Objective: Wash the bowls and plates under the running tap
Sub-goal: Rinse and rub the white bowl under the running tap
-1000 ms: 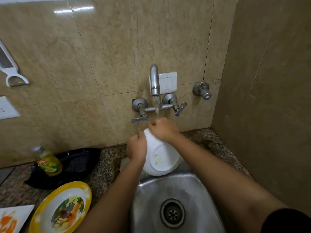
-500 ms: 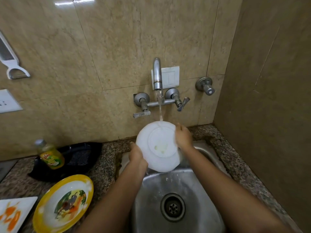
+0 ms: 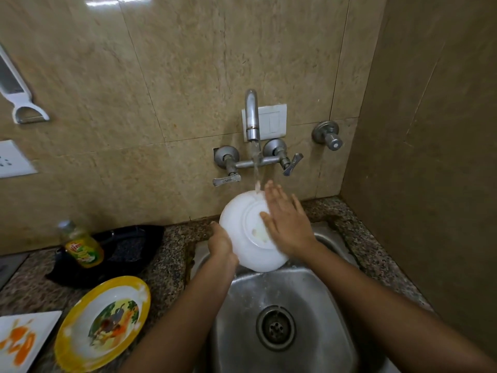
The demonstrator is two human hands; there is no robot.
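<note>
White bowl (image 3: 242,232), turned underside up and tilted, sits over the back of the sink (image 3: 304,300) with the tap (image 3: 252,117) stream striking its far rim at about 12 o'clock.

Going left to right: a square white plate (image 3: 24,337) with orange marks lies at the counter's near-left corner, and just right of it a yellow-rimmed plate (image 3: 105,323) with a printed picture waits, unwashed by the look of it. Behind them, at roughly 11 o'clock from the yellow plate, stands a dish-soap bottle (image 3: 82,246) against a dark pan (image 3: 129,246).

The left hand (image 3: 220,243) grips the bowl's rim at about 8 o'clock, fingers curled round the edge with their tips hidden beneath it. The right hand (image 3: 285,222) lies flat, fingers straight and spread, palm rubbing the foot ring on the 3 o'clock side; it holds nothing.

As for handling, the bowl looks like light, stiff plastic or melamine, so weight is no worry, but wet and possibly soapy it is likely slippery. The rim gives the surest hold, with fingers hooked under the lip. One hand alone carries it, so a firm pinch matters while the palm pushes sideways, or the bowl may skid into the sink.
</note>
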